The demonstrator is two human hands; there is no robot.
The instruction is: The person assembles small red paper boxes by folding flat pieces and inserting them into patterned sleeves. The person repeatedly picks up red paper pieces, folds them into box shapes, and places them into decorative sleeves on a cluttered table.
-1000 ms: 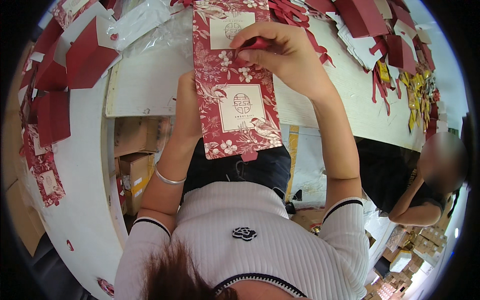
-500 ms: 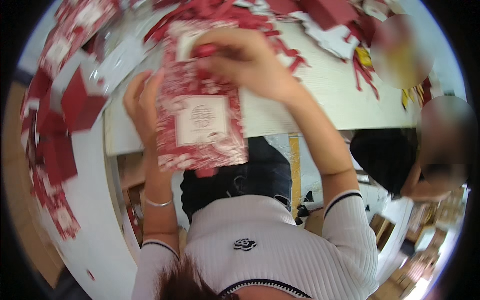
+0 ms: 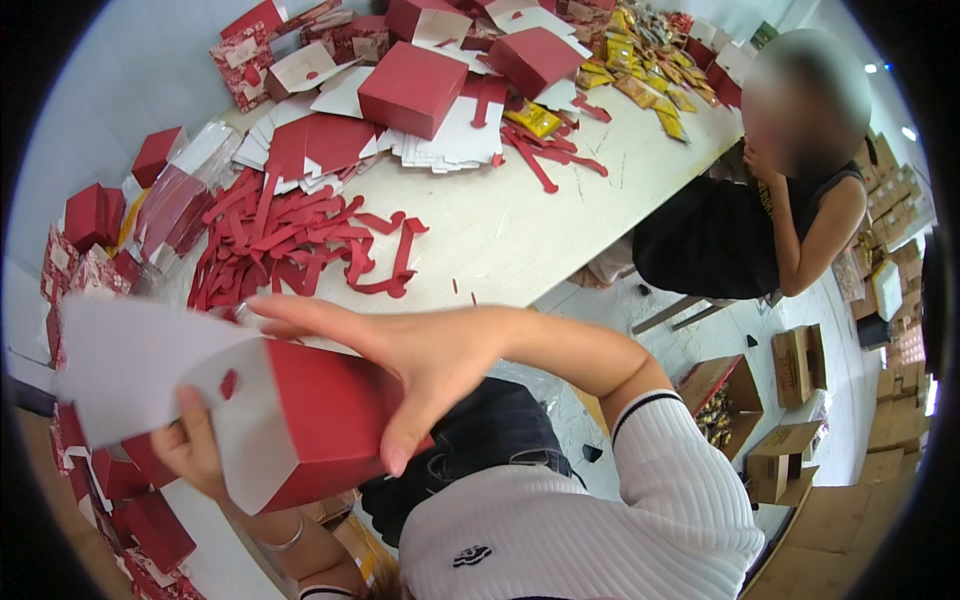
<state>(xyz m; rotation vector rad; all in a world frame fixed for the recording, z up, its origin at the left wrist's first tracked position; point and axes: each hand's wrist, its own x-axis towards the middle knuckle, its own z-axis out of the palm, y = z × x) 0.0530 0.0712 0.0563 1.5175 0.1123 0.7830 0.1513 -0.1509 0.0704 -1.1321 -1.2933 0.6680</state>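
A red cardboard box (image 3: 345, 420) is tilted in front of me, its white inner flaps spread out toward the left. One white flap (image 3: 245, 425) has a small red tab in a slot. My left hand (image 3: 195, 445) grips the box by this flap, fingers curled at its edge. Over the box's right side reaches my right hand (image 3: 425, 355), fingers stretched out and thumb spread wide. Its thumb lies against or just over the red side; exact contact is unclear. Beyond the box lies a heap of red strips (image 3: 280, 240) with rounded ends.
Red boxes (image 3: 412, 90) and flat white-backed cardboard pieces (image 3: 440, 150) crowd the far side of the table (image 3: 480, 240). Yellow packets (image 3: 620, 55) lie at the back right. A person (image 3: 800, 190) sits at the right edge. Open cartons (image 3: 725, 400) stand on the floor.
The box has turned from its patterned, labelled face to its plain red side and open white flaps, and moved lower left. My right hand has spread its fingers; the view has shifted.
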